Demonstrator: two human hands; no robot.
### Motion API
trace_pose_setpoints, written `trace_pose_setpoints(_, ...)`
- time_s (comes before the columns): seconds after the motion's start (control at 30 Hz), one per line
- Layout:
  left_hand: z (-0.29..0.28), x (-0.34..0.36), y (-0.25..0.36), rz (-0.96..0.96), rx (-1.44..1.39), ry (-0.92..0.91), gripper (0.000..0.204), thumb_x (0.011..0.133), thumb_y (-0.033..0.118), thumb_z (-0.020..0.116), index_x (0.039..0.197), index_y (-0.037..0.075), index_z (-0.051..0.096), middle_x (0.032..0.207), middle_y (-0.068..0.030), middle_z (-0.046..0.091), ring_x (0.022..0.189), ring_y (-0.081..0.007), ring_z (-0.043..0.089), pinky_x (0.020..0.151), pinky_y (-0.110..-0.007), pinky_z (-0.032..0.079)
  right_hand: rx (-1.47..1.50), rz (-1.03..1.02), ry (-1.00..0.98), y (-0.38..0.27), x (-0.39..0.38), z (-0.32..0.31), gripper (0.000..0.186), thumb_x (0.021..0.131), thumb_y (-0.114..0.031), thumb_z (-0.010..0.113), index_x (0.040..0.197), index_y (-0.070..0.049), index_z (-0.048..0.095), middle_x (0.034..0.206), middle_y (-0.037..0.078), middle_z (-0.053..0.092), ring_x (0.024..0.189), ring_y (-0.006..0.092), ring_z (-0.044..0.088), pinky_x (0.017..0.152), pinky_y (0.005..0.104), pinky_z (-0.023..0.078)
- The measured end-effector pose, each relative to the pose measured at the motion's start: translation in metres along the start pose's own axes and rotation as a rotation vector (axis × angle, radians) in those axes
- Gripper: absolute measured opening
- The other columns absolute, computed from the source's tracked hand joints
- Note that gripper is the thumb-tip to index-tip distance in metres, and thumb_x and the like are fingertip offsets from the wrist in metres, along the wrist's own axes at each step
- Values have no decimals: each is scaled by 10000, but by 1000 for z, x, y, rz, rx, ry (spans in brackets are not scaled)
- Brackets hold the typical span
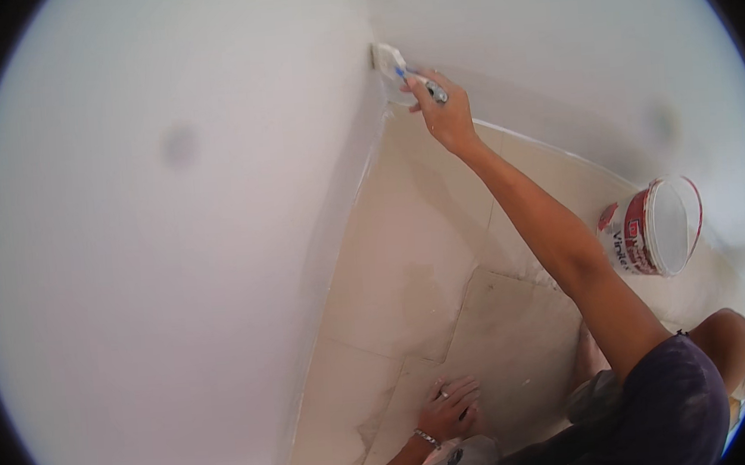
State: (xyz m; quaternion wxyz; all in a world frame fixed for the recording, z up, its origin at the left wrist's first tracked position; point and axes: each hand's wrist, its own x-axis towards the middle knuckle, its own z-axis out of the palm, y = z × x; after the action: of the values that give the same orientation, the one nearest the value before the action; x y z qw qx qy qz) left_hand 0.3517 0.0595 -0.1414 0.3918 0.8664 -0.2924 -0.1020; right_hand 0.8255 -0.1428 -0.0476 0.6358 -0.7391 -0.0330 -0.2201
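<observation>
My right hand [443,111] reaches up into the wall corner, gripping a paintbrush [433,88] by its grey handle. The brush's pale, blue-marked head [388,59] is at the corner, a little above where the white walls [188,254] meet the tiled floor [405,204]. My left hand [445,407], with a ring and a metal bracelet, rests low over the floor, fingers loosely spread; a small dark patch by its thumb is unclear.
A white plastic bucket [668,229] with red markings and a red handle stands on the tiles at the right, near the wall. My bare leg [590,347] shows at the lower right, partly behind my arm.
</observation>
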Motion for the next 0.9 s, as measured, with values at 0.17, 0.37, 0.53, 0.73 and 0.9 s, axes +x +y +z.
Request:
trace_pose_setpoints(0.17,-4,4,2,16,53,-11,200,922,222,712,1107,159,753,1347,26,698,1326,-126,610,1203,-499,370,103,30,61,-20,-2,-6,423,1058,-295,641,1293,55,676,1009,108,757,861,139,716,689,279,586)
trace_pose_setpoints(0.37,-4,5,4,-2,41,-43,213,913,202,709,1116,157,760,1344,24,700,1334,-128,606,1204,-507,369,114,172,-28,-26,11,-14,426,1050,-307,641,1283,47,683,1102,126,747,1048,157,722,734,304,604)
trace_pose_setpoints(0.53,-8,4,6,-30,40,-29,226,911,201,716,1126,151,761,1328,25,708,1329,-130,609,1213,-490,354,413,13,21,-67,21,-10,392,1048,-273,641,1264,50,691,1103,130,750,978,148,717,739,300,595)
trace_pose_setpoints(0.73,-8,9,10,-27,15,-20,229,909,189,719,1130,147,759,1322,25,711,1323,-132,612,1225,-483,335,50,256,-61,-20,1,-21,399,1051,-252,632,1289,66,663,1106,145,747,983,153,717,758,315,615)
trace_pose_setpoints(0.9,-3,7,9,-23,20,-30,225,907,186,718,1125,150,762,1318,27,714,1323,-133,613,1225,-484,334,285,209,-13,-10,13,-5,384,1052,-234,626,1284,70,659,1098,141,745,969,182,735,746,322,612)
